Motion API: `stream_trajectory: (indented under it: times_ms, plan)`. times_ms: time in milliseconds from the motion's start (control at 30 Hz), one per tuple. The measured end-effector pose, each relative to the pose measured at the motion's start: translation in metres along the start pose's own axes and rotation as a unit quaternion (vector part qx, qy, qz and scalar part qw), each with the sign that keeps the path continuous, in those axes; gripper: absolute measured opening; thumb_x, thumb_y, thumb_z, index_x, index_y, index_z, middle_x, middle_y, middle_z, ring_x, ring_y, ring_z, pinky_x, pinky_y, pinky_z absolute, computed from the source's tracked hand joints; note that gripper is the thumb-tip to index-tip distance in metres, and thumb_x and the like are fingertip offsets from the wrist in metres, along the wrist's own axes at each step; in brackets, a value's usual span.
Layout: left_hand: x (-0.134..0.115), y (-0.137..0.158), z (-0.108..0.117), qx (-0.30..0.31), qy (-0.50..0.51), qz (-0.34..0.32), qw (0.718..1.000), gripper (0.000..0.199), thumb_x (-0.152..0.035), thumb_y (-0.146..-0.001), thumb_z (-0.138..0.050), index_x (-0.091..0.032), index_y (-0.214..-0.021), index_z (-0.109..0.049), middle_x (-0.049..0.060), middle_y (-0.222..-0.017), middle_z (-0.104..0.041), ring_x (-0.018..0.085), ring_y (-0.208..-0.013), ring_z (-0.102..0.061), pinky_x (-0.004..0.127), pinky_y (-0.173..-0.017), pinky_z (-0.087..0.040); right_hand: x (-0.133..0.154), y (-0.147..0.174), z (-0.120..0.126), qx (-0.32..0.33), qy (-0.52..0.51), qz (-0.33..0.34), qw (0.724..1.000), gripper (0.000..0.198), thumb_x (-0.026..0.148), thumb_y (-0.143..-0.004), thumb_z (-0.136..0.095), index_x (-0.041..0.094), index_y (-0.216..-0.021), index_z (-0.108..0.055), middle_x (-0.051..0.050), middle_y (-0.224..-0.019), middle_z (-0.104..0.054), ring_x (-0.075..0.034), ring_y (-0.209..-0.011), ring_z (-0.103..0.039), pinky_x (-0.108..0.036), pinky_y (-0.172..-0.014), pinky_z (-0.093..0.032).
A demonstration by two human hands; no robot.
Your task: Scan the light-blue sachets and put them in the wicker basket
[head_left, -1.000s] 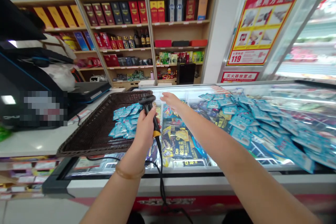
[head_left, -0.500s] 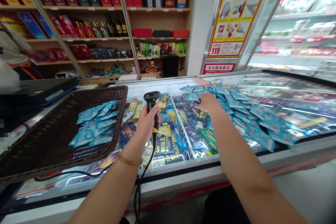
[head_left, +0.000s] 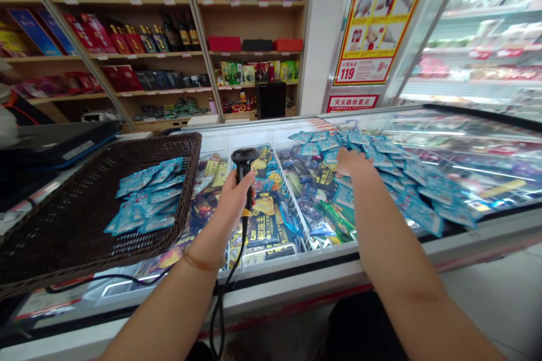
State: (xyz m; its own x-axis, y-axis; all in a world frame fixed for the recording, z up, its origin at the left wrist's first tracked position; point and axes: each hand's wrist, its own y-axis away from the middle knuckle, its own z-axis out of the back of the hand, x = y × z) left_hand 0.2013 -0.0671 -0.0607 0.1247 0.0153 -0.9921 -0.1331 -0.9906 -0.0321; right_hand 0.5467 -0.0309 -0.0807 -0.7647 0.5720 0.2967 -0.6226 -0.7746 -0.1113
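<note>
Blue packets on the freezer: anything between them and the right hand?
Nothing visible: the right hand is at the left side of the blue packets. The scanner in the left hand is further left.

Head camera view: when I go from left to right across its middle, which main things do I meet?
Dark wicker basket with blue packets inside → black handheld scanner in the left hand → white divider → pile of similar packets.

Bangle (head_left: 204, 262): one, amber-toned, smooth, slim, rounded, at the left wrist (head_left: 214, 240). Hands (head_left: 234, 197): bare, both beyond the bangle. Forearms (head_left: 392, 242): bare. Legwear (head_left: 359, 327): black, partly visible, below and right of the bangle.
</note>
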Motion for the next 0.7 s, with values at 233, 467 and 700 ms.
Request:
stream_trajectory:
  times_ms: [233, 467, 700]
  plan:
    - [0.000, 0.001, 0.000, -0.007, 0.012, -0.006, 1.000, 0.042, -0.050, -0.067, -0.076, -0.020, -0.086, -0.054, -0.005, -0.063, -0.056, 0.008, -0.043, -0.048, 0.021, -0.038, -0.040, 0.038, 0.035, 0.026, 0.031, -0.183, 0.287, 0.940, 0.026, 0.008, -0.076, -0.065, 0.021, -0.099, -0.068, -0.006, -0.091, -0.076, -0.025, -0.091, -0.071, -0.037, -0.085, -0.052]
    - [0.002, 0.001, 0.002, -0.009, 0.011, -0.004, 1.000, 0.038, -0.049, -0.070, -0.075, -0.020, -0.084, -0.053, -0.005, -0.061, -0.056, 0.008, -0.041, -0.048, 0.022, -0.037, -0.040, 0.084, 0.068, 0.017, 0.040, -0.233, 0.420, 0.876, 0.031, 0.012, -0.082, -0.063, 0.026, -0.110, -0.070, 0.000, -0.101, -0.078, -0.021, -0.100, -0.072, -0.036, -0.094, -0.052]
    - [-0.003, 0.007, -0.001, -0.018, 0.019, 0.003, 1.000, 0.037, -0.047, -0.070, -0.075, -0.020, -0.084, -0.053, -0.005, -0.062, -0.056, 0.008, -0.043, -0.048, 0.021, -0.037, -0.040, 0.066, 0.050, 0.001, 0.052, -0.159, 0.361, 0.917, 0.043, -0.001, -0.073, -0.059, 0.021, -0.109, -0.067, -0.004, -0.101, -0.076, -0.020, -0.094, -0.071, -0.030, -0.085, -0.052]
